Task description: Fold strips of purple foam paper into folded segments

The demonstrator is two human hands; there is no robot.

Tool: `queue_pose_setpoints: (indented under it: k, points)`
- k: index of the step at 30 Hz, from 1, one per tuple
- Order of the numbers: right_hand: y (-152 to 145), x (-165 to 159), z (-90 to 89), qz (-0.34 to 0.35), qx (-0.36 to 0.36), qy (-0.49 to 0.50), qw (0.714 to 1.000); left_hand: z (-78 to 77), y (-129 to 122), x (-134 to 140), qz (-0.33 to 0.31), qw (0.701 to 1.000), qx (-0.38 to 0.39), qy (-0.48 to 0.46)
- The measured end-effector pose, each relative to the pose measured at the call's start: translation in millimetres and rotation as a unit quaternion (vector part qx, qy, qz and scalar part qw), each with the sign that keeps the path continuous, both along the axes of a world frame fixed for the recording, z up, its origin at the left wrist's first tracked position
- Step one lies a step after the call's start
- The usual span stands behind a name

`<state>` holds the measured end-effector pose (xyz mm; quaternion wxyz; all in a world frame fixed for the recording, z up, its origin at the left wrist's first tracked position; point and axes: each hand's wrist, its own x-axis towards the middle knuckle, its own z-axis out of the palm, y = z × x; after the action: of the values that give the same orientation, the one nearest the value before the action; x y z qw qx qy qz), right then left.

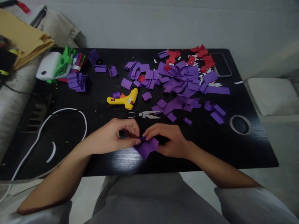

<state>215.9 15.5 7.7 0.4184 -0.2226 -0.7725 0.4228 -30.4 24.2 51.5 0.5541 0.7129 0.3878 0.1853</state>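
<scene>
Both hands pinch one purple paper piece [146, 147] at the black table [233, 149]'s near edge — left hand [116, 135] and right hand [168, 138] with fingertips closed on its top. It looks mid-fold; the next crease likely needs firm, even pressure — scissors [146, 115] and glue gun [125, 99] lie just beyond.

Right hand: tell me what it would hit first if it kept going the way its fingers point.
The right hand points left, fingers on the purple paper. Straight on, it would meet the left hand almost at once, since their fingertips nearly touch over the paper; depth is hard to judge.
</scene>
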Motion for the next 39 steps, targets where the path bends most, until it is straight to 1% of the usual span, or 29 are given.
queue_pose_setpoints:
  k: [5,7,13,17,20,27,32,36,39]
  points:
    - [-1.0,-0.5,2.4,0.018,-0.018,-0.001,1.0,1.8,-0.2,-0.5,0.009,0.997,-0.071,0.0]
    - [-1.2,-0.1,3.8,0.017,-0.02,-0.003,1.0,2.1,0.0,-0.8,0.007,0.997,-0.082,0.006]
    - [-1.5,-0.7,6.1,0.005,-0.009,0.003,1.0,1.7,1.3,-1.8,-0.022,0.999,-0.036,0.034]
    - [-2.3,-2.3,6.0,-0.004,-0.008,0.01,1.0,0.4,1.7,-1.3,-0.019,0.999,-0.032,0.039]
    - [-3.5,-2.3,4.7,-0.003,-0.009,-0.003,1.0,-0.4,1.7,-0.1,-0.027,0.998,-0.034,0.039]
    - [-3.4,0.2,-0.2,0.057,0.011,-0.056,0.997,-3.9,0.0,2.1,-0.05,0.997,-0.047,0.033]
    - [-4.7,0.9,-2.8,0.076,0.008,-0.065,0.995,-3.9,0.8,3.3,-0.075,0.996,-0.031,0.039]
    - [-6.0,0.6,-2.9,0.062,-0.006,-0.055,0.997,-2.5,2.4,1.7,-0.103,0.994,-0.013,0.034]
    - [-5.5,1.3,-2.2,0.039,-0.003,-0.049,0.998,-1.1,1.8,-3.1,-0.089,0.996,0.02,0.014]
